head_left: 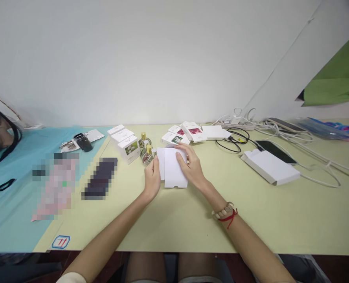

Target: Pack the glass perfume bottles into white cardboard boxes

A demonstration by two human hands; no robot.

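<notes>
Between my two hands, above the middle of the table, is a white cardboard box (pixel 176 169) with a flap at its near end. My left hand (pixel 152 177) grips its left edge, thumb up. Across the right side lies my right hand (pixel 191 164), its thumb on the white face and its fingers round the far edge. Just beyond my left hand stand several glass bottles (pixel 145 142) with gold caps. Left of them is a row of upright white boxes (pixel 129 148), the front one with a flower picture. More flat boxes (pixel 193 131) with pink pictures lie behind my right hand.
A white box (pixel 271 167) lies at the right by a dark phone (pixel 276 151). White cables (pixel 318 157) and a black cable (pixel 236 143) tangle at the back right. On the left are a blue cloth (pixel 3 212), a dark jar (pixel 83 142) and a blurred dark object (pixel 100 179).
</notes>
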